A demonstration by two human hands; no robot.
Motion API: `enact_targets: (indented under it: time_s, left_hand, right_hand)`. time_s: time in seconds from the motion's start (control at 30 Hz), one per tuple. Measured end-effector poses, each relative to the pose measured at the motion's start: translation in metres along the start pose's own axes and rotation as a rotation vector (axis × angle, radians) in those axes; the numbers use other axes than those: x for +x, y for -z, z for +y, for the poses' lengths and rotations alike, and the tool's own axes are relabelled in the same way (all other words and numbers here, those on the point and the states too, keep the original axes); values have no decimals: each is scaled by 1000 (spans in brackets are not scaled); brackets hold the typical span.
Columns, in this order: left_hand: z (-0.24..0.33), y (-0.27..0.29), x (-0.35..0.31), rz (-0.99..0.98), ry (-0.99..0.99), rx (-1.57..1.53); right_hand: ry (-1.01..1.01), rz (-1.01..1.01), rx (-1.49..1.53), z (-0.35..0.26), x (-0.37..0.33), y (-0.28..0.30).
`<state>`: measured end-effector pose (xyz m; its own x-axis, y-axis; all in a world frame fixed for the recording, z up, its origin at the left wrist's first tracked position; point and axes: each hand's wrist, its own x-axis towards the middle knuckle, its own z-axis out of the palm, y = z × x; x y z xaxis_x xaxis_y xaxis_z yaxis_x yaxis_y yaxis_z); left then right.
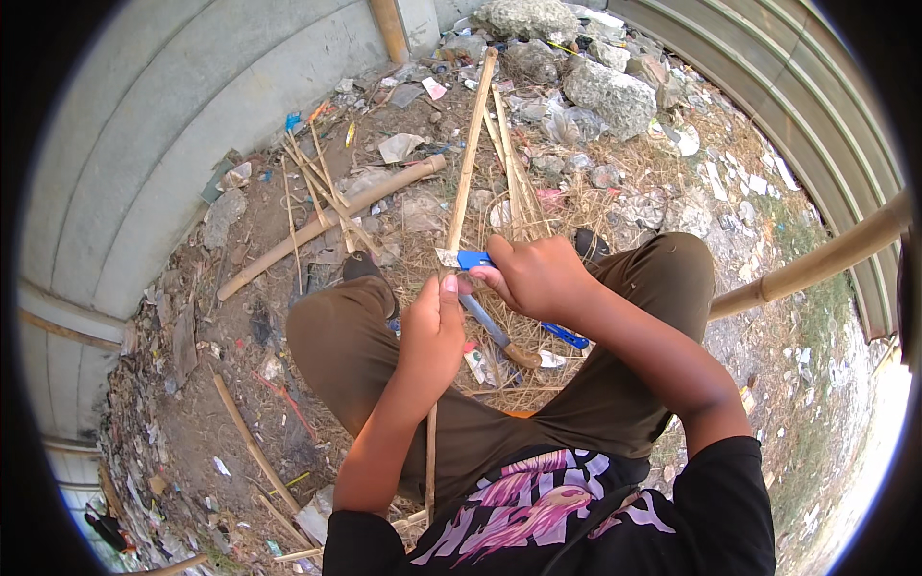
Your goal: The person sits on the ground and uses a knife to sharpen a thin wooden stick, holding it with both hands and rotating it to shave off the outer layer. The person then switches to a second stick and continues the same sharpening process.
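My left hand (432, 326) is closed round a long, narrow bamboo strip (471, 149), its thumb pointing away from me. The strip runs out past my feet, and its near end (430, 461) shows below the hand by my thigh. In my closed right hand (543, 276) is a blue utility knife (473, 259). Its blade lies across the strip just beyond my left thumb. On the ground between my legs lie a large knife (488, 322) with a wooden handle and a second blue utility knife (565, 335). Part of the large knife is hidden behind my hands.
Several thin bamboo strips (322, 182) lie beside a thick bamboo pole (331, 226) at the far left. More strips (514, 173) lean ahead. Rubble stones (610, 96) stand at the far right; another pole (816, 254) juts in from the right. Concrete (192, 115) and corrugated (768, 67) walls enclose the littered ground.
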<state>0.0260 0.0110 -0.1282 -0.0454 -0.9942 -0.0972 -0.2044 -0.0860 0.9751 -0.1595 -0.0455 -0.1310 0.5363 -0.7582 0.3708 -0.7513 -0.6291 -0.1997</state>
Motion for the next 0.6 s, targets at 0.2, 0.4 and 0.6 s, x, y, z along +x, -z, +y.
enact_targets:
  time_s: [0.2,0.4,0.6]
  left_hand:
    - [3,1,4,30,-65,154]
    - [8,4,12,53,-89,228]
    - [37,-3,15,42,24,253]
  right_hand:
    - [-19,52,-62,-1,3,3]
    - [-76,91,-61,-3,12,6]
    - [-123,56,-61,7,17,1]
